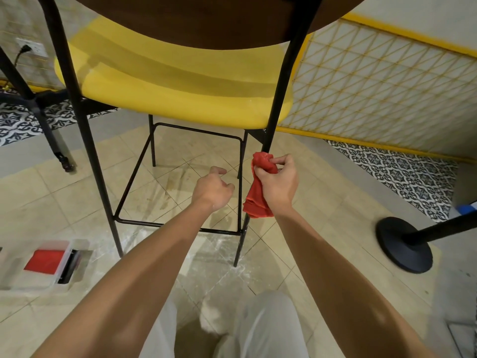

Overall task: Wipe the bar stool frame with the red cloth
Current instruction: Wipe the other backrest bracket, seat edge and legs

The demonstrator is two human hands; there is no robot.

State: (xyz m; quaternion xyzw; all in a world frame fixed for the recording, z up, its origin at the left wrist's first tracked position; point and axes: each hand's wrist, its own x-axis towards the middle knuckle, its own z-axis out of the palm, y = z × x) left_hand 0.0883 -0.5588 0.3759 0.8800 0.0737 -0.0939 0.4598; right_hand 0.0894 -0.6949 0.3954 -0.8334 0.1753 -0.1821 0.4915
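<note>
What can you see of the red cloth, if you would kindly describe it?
The red cloth is a soft, crumpled fabric, bunched at the top and hanging in folds below. The right hand grips it around a black stool leg, below the yellow seat. The left hand is apart from it.

The cloth [258,197] is on the stool frame's [278,99] right leg, below the seat [180,86]. On the floor [77,189], 1 box [46,264] lies left, 1 post base [404,244] right.

Beige tiled floor [180,177] open inside thin black metal footrest rectangle [142,223]; glossy yellow seat [180,81] caps it above. Round black stanchion base [402,249] blocks floor's right edge.
</note>
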